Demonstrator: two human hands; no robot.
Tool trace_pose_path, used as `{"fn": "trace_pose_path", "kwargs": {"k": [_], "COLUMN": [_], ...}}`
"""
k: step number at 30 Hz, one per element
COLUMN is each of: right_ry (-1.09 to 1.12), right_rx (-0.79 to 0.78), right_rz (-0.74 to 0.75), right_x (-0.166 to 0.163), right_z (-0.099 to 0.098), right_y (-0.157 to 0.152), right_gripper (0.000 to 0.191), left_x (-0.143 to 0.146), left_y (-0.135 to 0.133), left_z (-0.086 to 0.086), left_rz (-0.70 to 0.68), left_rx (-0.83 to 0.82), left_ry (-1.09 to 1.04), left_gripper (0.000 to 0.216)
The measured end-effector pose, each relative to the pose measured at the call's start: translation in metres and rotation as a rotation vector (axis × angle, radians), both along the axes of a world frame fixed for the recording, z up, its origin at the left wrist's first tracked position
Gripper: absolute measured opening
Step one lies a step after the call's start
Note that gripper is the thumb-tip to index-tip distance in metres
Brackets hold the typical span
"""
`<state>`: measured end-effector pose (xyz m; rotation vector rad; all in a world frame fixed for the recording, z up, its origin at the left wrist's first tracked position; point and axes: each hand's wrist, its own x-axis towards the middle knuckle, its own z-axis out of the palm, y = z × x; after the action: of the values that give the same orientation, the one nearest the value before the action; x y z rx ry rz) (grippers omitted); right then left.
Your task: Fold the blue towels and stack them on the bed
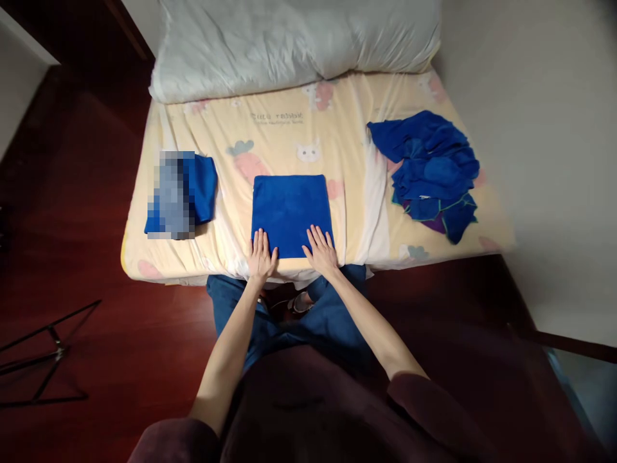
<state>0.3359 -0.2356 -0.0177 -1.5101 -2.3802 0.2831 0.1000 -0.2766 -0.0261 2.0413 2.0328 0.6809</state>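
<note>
A blue cloth (292,209) lies flat and square on the bed in front of me. My left hand (261,254) rests palm down on its near left corner, fingers stretched out. On the near right corner lies my right hand (321,249), also flat with its fingers spread. To the right is a crumpled heap of blue cloths (429,161), some with green edging and a bit of purple beneath. Over on the left sits another blue cloth (206,186), partly covered by a pixelated patch that hides what is there.
The bed has a yellow sheet (193,128) printed with carrots and rabbits. A large pale grey bundle (299,48) fills its far side. A wall (540,161) stands along the right. Black stand legs (53,347) rest on the red-brown floor at lower left.
</note>
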Motion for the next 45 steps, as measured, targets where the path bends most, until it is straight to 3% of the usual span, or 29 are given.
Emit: {"fn": "trace_pose_path", "kwargs": {"k": [9,14,19,24,29,34,41,45], "right_ry": [0.005,0.028,0.041,0.039,0.051,0.124,0.068,0.103], "right_rx": [0.105,0.133,0.132,0.089,0.135,0.205,0.127,0.077], "right_rz": [0.004,0.008,-0.032,-0.052,0.001,0.068,0.056,-0.005], "right_x": [0.033,0.048,0.049,0.05,0.048,0.038,0.039,0.033], "right_z": [-0.016,-0.026,-0.02,-0.005,-0.003,-0.01,-0.007,-0.014], "right_y": [-0.029,-0.045,-0.047,-0.032,-0.017,-0.015,-0.018,-0.018], "right_gripper": [0.066,0.065,0.056,0.046,0.044,0.049,0.046,0.046], "left_x": [-0.034,-0.042,-0.044,-0.05,-0.054,-0.055,-0.061,-0.059], "left_y": [-0.057,-0.069,-0.06,-0.042,-0.023,-0.01,-0.007,-0.007], "left_z": [-0.003,-0.008,-0.006,0.011,0.018,0.009,-0.009,-0.011], "left_rz": [-0.041,-0.049,-0.026,-0.024,-0.164,-0.246,0.006,0.049], "left_rx": [0.026,0.034,0.016,0.041,0.147,0.147,0.182,0.124], "left_ry": [0.128,0.158,0.122,0.113,0.114,0.015,-0.216,-0.231], "left_gripper": [0.067,0.063,0.057,0.045,0.052,0.055,0.042,0.043]}}
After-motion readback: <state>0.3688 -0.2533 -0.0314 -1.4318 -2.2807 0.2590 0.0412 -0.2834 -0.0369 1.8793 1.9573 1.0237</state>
